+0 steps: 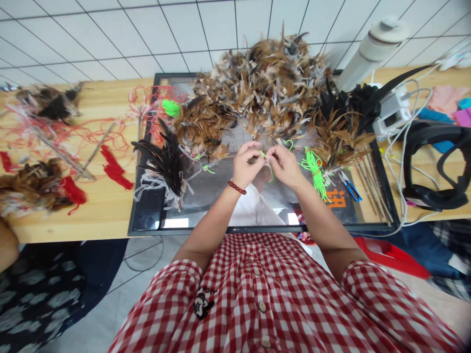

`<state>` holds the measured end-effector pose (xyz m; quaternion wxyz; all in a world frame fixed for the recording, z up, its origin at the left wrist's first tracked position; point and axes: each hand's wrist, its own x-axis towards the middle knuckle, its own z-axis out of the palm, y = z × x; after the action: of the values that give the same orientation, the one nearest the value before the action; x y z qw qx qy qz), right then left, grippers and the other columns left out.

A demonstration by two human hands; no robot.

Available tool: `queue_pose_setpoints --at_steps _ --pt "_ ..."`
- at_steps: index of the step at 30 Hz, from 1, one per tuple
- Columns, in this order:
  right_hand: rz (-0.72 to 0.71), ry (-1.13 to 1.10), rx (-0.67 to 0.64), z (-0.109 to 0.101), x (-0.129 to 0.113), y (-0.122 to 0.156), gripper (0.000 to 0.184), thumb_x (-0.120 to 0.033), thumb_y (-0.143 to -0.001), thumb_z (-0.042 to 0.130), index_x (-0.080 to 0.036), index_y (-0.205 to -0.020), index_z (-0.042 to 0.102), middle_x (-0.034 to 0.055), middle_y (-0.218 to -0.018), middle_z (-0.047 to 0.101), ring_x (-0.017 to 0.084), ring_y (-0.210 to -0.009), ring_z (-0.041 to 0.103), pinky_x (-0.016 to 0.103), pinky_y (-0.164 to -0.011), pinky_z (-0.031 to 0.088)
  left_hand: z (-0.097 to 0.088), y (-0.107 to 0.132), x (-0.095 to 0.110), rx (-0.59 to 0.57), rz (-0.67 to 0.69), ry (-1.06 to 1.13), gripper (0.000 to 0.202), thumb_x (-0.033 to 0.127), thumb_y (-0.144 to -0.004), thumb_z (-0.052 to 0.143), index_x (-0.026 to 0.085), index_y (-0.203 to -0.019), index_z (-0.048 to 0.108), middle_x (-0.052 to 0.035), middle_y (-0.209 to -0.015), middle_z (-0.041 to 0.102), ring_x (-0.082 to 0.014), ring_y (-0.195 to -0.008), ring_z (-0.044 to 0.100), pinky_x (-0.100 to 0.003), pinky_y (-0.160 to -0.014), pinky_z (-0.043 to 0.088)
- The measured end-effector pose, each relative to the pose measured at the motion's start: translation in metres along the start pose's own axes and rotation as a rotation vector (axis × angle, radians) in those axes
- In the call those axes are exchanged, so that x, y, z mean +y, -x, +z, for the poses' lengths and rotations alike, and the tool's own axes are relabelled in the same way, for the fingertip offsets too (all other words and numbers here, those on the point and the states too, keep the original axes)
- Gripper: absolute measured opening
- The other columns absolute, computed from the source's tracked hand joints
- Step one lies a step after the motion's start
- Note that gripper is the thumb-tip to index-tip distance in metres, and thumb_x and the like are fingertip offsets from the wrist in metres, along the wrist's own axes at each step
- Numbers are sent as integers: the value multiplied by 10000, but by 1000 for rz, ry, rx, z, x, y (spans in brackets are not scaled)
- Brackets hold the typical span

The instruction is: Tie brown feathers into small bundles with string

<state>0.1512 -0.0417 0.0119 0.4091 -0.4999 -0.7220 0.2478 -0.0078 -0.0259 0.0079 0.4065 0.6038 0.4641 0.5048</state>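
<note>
Over the dark glossy panel, my left hand point(247, 165) and my right hand point(284, 165) meet with fingertips pinched close together. My left fingers close around a small brown feather piece point(253, 160), mostly hidden by the hand. A bright green cord point(289, 143) loops out around my right hand, which pinches part of it; the exact point of contact is too small to see. To the right of that hand lies a bundle of green cords point(315, 172). Black feathers tied with pale strips point(170, 162) rest left of my left hand.
A large heap of brown feathers point(272, 83) fills the back. Blue-handled snips point(350, 186) and thin sticks point(372, 189) lie at right, near a white bottle point(375, 51), cables and a black headset-like frame point(412, 166). Red strings point(106, 132) spread leftward, beside another person's arm point(6, 245).
</note>
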Motion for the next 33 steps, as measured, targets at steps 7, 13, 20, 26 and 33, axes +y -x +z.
queue_pose_setpoints --at_steps 7,13,20,26,33 --pt "162 -188 94 2 0 -1 153 -310 -882 593 -193 -868 691 23 -806 694 153 -720 586 308 -722 455 5 4 -14 37 177 -108 140 171 -846 666 205 -832 801 -61 -932 763 -149 -873 715 -282 -845 570" --pt "295 -372 88 8 6 -1 170 -349 -833 651 -195 -842 723 -18 -676 652 123 -611 543 272 -620 432 5 5 -14 100 322 -180 159 177 -847 666 213 -866 820 -53 -932 786 -137 -861 731 -258 -820 577" --pt "74 -208 168 4 -1 0 141 -316 -867 668 -233 -898 778 27 -881 780 181 -805 687 343 -792 544 4 6 -14 124 285 -134 146 197 -849 677 209 -870 821 -65 -929 789 -146 -856 738 -269 -826 578" --pt "-153 12 162 -4 -6 2 201 -287 -950 551 -255 -924 747 47 -919 773 200 -868 700 364 -806 554 4 5 -13 76 248 -83 130 228 -836 691 210 -831 820 -62 -898 788 -142 -822 729 -263 -788 567" --pt "6 7 174 1 -10 1 79 -234 -845 564 -218 -783 610 18 -760 639 152 -678 558 301 -674 453 7 6 -8 49 113 86 105 316 -815 756 225 -798 805 -56 -864 781 -164 -844 723 -306 -843 562"
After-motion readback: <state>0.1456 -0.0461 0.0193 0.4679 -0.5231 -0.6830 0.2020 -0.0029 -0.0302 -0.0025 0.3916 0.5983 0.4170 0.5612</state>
